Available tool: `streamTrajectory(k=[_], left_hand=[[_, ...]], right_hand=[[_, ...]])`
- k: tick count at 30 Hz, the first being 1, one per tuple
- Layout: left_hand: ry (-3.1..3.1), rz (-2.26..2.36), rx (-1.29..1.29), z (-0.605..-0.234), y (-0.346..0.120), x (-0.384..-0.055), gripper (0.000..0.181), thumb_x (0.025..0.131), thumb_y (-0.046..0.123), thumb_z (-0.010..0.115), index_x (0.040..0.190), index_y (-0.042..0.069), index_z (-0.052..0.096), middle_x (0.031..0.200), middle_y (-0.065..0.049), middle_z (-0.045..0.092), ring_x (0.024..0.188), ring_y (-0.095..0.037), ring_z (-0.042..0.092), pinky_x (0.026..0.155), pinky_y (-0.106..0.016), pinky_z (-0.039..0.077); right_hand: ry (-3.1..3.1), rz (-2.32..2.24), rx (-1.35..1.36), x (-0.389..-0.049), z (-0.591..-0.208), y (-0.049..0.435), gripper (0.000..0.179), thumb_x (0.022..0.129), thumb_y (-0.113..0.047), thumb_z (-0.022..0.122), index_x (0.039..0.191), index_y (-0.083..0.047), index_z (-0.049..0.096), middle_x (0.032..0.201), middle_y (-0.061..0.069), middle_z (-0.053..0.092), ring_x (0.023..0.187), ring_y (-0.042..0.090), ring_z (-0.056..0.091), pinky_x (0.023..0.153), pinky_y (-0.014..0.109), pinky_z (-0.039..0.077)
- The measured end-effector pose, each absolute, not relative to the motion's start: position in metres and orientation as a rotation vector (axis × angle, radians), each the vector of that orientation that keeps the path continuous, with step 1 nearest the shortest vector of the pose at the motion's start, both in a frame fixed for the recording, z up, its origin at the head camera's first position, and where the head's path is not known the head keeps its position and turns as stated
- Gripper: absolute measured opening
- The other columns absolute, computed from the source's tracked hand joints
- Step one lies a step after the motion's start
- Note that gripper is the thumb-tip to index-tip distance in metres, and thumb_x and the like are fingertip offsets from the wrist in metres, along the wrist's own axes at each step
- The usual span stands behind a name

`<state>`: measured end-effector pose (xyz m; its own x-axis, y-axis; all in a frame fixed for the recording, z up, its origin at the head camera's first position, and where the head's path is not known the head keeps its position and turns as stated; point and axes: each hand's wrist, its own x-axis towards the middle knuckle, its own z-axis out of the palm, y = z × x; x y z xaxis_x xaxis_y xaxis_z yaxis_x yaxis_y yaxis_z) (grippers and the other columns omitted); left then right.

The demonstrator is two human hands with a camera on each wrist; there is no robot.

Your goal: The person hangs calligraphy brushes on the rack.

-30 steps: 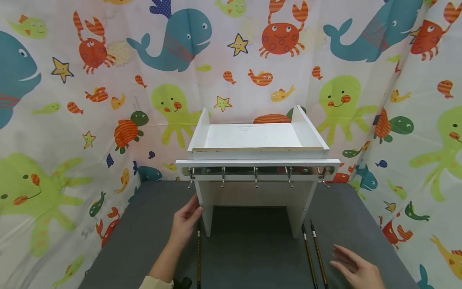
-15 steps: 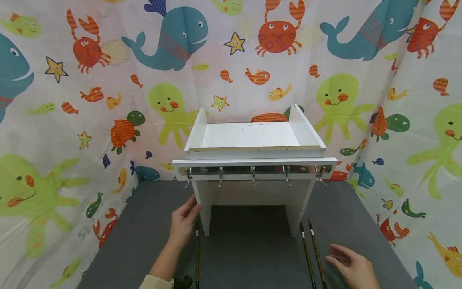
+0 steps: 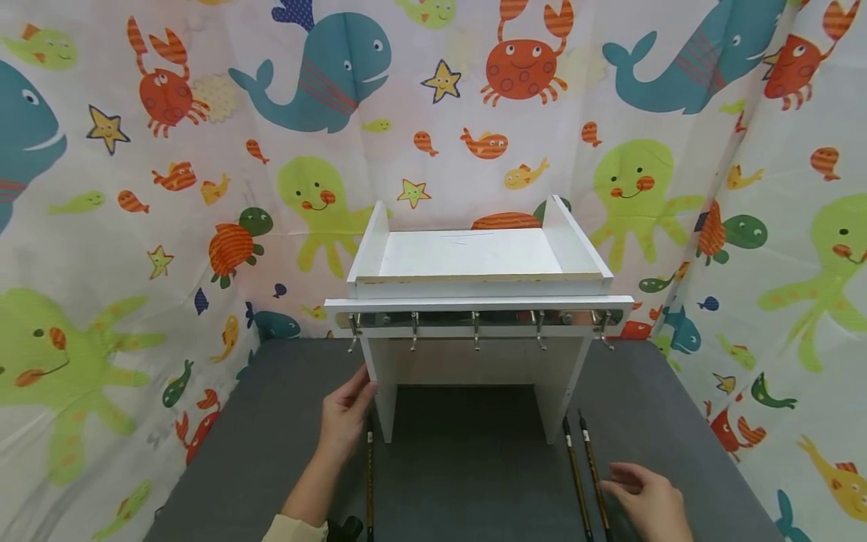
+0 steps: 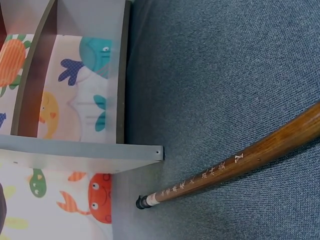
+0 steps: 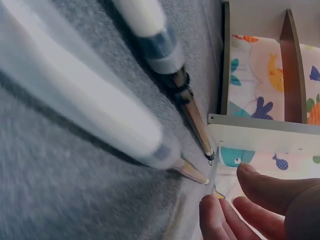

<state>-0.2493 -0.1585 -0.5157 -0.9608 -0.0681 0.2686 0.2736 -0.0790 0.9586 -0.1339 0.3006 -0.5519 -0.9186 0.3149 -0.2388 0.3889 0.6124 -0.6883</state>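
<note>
A white shelf unit (image 3: pixel 467 287) with a metal hook rail (image 3: pixel 474 319) along its front stands on a grey cloth-covered table. My left hand (image 3: pixel 342 421) touches its left side panel (image 3: pixel 383 391), fingers against the outer face and thumb near the front edge. One calligraphy brush (image 3: pixel 370 482) lies beside that hand, its wooden handle (image 4: pixel 215 172) marked with characters in the left wrist view. To the right lie two more brushes, an inner one (image 3: pixel 578 482) and an outer one (image 3: pixel 596 482). Just beside the outer brush, my right hand (image 3: pixel 646 500) hovers with loosely bent fingers, holding nothing.
Behind the table and at both sides hangs a curtain (image 3: pixel 433 165) printed with sea animals. The grey table (image 3: pixel 467 482) runs under and in front of the shelf unit. Its right side panel (image 3: pixel 565 391) stands close to the two brushes.
My right hand has moved slightly left, closer to the outer brush. My left hand stays at the side panel. The head view shifted a little early on; shelf unit and brushes stay put.
</note>
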Motion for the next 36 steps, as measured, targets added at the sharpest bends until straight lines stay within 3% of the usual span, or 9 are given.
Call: streamTrajectory(k=[5, 9, 15, 20, 25, 31, 36], left_hand=[[-1.965, -2.141, -0.214, -0.515, -0.156, -0.25, 0.042, 0.09, 0.013, 0.064, 0.132, 0.008, 0.056, 0.134, -0.01, 0.056, 0.118, -0.006, 0.057, 0.093, -0.019, 0.048], [-1.986, -2.098, -0.247, -0.519, -0.157, -0.248, 0.044, 0.091, 0.019, 0.063, 0.133, 0.012, 0.055, 0.137, -0.005, 0.054, 0.12, -0.005, 0.055, 0.092, -0.018, 0.048], [-1.989, -2.128, -0.237, -0.514, -0.157, -0.243, 0.045, 0.092, 0.019, 0.062, 0.135, 0.012, 0.053, 0.14, -0.004, 0.051, 0.123, -0.003, 0.052, 0.094, -0.017, 0.047], [-1.973, -2.121, -0.239, -0.519, -0.157, -0.246, 0.045, 0.091, 0.02, 0.063, 0.134, 0.012, 0.054, 0.14, -0.003, 0.052, 0.124, -0.004, 0.052, 0.094, -0.018, 0.047], [-1.947, -2.116, -0.229, -0.521, -0.155, -0.247, 0.046, 0.09, 0.021, 0.065, 0.133, 0.01, 0.055, 0.137, -0.005, 0.055, 0.121, -0.005, 0.055, 0.093, -0.018, 0.047], [-1.933, -2.127, -0.243, -0.522, -0.155, -0.247, 0.046, 0.091, 0.018, 0.064, 0.135, 0.007, 0.053, 0.138, -0.006, 0.053, 0.122, -0.005, 0.054, 0.094, -0.019, 0.047], [-1.978, -2.091, -0.253, -0.521, -0.155, -0.248, 0.047, 0.091, 0.022, 0.064, 0.135, 0.011, 0.053, 0.14, -0.004, 0.052, 0.123, -0.004, 0.052, 0.094, -0.018, 0.047]], right_hand=[[2.73, -1.208, 0.641, -0.134, -0.558, 0.3, 0.062, 0.072, -0.043, 0.079, 0.112, 0.002, 0.065, 0.095, 0.015, 0.071, 0.076, 0.02, 0.067, 0.064, 0.035, 0.055], [2.706, -1.233, 0.69, -0.135, -0.565, 0.3, 0.066, 0.068, -0.046, 0.08, 0.111, 0.002, 0.066, 0.093, 0.013, 0.071, 0.075, 0.018, 0.066, 0.065, 0.036, 0.055], [2.635, -1.284, 0.741, -0.138, -0.574, 0.3, 0.086, 0.054, -0.058, 0.08, 0.113, 0.002, 0.064, 0.095, 0.014, 0.07, 0.077, 0.02, 0.065, 0.068, 0.04, 0.053], [2.597, -1.36, 0.743, -0.135, -0.576, 0.297, 0.087, 0.054, -0.058, 0.08, 0.114, 0.003, 0.063, 0.093, 0.012, 0.071, 0.076, 0.019, 0.064, 0.067, 0.039, 0.053], [2.563, -1.396, 0.747, -0.134, -0.578, 0.298, 0.078, 0.06, -0.048, 0.083, 0.113, 0.005, 0.063, 0.09, 0.011, 0.07, 0.074, 0.017, 0.065, 0.064, 0.037, 0.054], [2.6, -1.33, 0.728, -0.136, -0.577, 0.298, 0.05, 0.074, -0.028, 0.081, 0.109, 0.004, 0.065, 0.084, 0.007, 0.07, 0.07, 0.017, 0.063, 0.064, 0.039, 0.053], [2.595, -1.337, 0.767, -0.137, -0.576, 0.3, 0.042, 0.075, -0.021, 0.08, 0.106, 0.003, 0.067, 0.08, 0.004, 0.071, 0.069, 0.016, 0.064, 0.064, 0.04, 0.052]])
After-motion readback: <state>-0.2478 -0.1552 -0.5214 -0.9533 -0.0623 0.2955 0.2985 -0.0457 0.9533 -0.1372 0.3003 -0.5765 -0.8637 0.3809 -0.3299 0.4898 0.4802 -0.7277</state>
